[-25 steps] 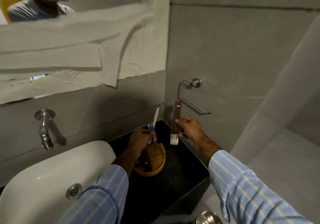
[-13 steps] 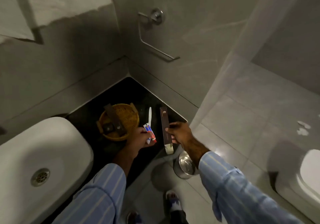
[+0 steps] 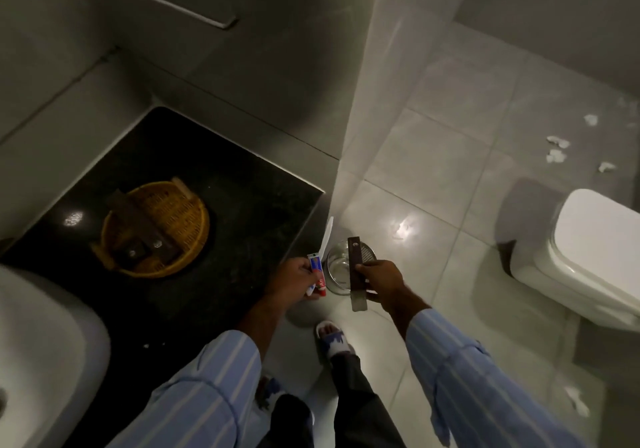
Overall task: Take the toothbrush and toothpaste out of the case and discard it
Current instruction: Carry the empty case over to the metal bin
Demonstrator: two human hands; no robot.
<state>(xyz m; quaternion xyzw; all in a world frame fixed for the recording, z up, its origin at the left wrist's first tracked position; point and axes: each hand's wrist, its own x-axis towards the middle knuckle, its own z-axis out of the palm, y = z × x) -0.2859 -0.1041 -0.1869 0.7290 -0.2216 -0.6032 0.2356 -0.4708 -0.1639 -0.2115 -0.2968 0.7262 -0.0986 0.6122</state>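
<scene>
A round yellow woven basket [image 3: 156, 229] sits on the black speckled stone desk [image 3: 221, 212] and holds dark brown flat boxes laid across its middle, their details too dim to read. A smaller round shiny steel bin [image 3: 341, 267] stands on the floor just beside the desk's corner; its open mouth shows a pale, reflective inside, and whatever it holds cannot be made out.

The room is a dim bathroom with grey tiled walls and a pale grey tiled floor [image 3: 450, 157] — scraps of white paper lie scattered over it at the far right and near the bin. A white toilet with its lid down [image 3: 595, 260] stands at the right, a white ceramic sink [image 3: 45, 350] fills the lower left, and a thin metal rail [image 3: 173, 1] runs along the wall at the top. The person wears a light blue striped shirt and stands with a sandalled foot [image 3: 330, 338] on the floor.

The right hand [image 3: 381, 279] grips the long, narrow dark brown case [image 3: 356, 271] at its middle, holding it over the bin — its lower end is pale and grey. The left hand [image 3: 294, 279] is closed round both the small red, white and blue toothpaste tube [image 3: 318, 271] and the slim white toothbrush [image 3: 327, 236], whose handle points up past the desk's edge.
</scene>
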